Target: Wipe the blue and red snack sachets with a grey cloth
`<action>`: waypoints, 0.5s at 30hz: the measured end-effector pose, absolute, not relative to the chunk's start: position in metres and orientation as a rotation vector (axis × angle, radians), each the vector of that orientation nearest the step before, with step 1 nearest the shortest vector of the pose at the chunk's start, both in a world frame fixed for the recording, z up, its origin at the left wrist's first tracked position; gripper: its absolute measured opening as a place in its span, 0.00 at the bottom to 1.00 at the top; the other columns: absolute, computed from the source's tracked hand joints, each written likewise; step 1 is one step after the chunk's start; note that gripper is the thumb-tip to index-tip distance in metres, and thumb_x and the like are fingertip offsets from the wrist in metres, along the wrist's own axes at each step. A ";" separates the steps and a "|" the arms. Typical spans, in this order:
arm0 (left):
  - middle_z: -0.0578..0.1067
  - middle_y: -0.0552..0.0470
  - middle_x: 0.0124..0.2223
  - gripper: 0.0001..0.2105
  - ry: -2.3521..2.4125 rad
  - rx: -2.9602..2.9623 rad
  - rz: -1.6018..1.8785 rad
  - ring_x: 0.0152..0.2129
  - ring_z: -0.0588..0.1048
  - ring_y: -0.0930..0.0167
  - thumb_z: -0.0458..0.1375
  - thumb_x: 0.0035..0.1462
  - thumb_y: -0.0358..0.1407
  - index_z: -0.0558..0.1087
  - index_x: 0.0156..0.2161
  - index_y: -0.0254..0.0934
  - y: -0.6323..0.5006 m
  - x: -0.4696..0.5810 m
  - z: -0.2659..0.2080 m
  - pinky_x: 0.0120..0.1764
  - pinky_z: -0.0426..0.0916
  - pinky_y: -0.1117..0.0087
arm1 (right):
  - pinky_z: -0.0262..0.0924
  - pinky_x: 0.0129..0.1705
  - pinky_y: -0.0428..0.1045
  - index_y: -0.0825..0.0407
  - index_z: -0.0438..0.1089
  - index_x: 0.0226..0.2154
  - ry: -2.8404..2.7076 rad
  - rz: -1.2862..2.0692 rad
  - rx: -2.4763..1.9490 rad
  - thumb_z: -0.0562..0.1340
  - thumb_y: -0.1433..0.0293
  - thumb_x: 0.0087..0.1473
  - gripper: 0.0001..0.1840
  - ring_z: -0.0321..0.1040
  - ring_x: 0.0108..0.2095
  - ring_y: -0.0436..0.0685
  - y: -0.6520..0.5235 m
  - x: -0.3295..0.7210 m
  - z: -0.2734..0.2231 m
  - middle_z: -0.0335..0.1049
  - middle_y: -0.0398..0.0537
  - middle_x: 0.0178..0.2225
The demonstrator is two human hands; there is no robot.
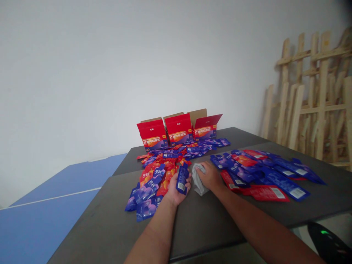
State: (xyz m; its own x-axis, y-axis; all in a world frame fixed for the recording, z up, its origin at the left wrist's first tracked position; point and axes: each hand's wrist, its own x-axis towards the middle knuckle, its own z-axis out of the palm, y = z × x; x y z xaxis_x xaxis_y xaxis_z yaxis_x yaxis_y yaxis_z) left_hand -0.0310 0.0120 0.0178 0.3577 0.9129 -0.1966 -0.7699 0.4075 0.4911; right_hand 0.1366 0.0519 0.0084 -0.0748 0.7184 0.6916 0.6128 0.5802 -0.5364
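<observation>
In my left hand (176,192) lies a blue sachet (182,179), its barcode side facing up and the fingers curled round its edge. My right hand (210,176) grips a crumpled grey cloth (199,179) just to the right of that sachet, a small gap between them. Left of my left hand, red and blue sachets (150,187) lie overlapping on the dark table. Past my right hand spreads another pile of blue and red sachets (253,168), several with barcodes showing.
Three open red boxes (179,132) stand in a row at the back, more sachets (192,148) heaped before them. The dark table (110,216) adjoins a blue table (55,205) on the left. Wooden frames (316,95) lean at the right wall. A black object (328,240) sits at lower right.
</observation>
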 end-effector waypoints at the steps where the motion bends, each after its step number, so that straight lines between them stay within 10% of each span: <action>1: 0.72 0.48 0.30 0.12 0.509 0.333 1.162 0.20 0.68 0.77 0.53 0.55 0.36 0.70 0.42 0.31 0.013 -0.030 0.017 0.20 0.60 0.78 | 0.60 0.38 0.49 0.52 0.69 0.35 -1.804 0.129 -1.017 0.57 0.67 0.56 0.08 0.66 0.36 0.55 0.047 0.133 0.009 0.69 0.49 0.33; 8: 0.74 0.48 0.26 0.11 0.705 0.440 1.108 0.27 0.74 0.68 0.58 0.51 0.41 0.71 0.29 0.33 0.012 -0.018 0.012 0.34 0.68 0.68 | 0.62 0.39 0.51 0.51 0.70 0.37 -2.113 0.066 -0.579 0.59 0.66 0.55 0.08 0.65 0.35 0.56 0.013 0.107 0.009 0.68 0.49 0.32; 15: 0.67 0.57 0.21 0.11 0.905 0.614 1.110 0.15 0.66 0.77 0.59 0.52 0.42 0.68 0.30 0.35 0.008 -0.010 0.012 0.19 0.59 0.78 | 0.61 0.40 0.50 0.51 0.69 0.38 -1.901 0.145 -0.898 0.57 0.67 0.57 0.08 0.66 0.36 0.55 0.032 0.114 0.009 0.69 0.48 0.34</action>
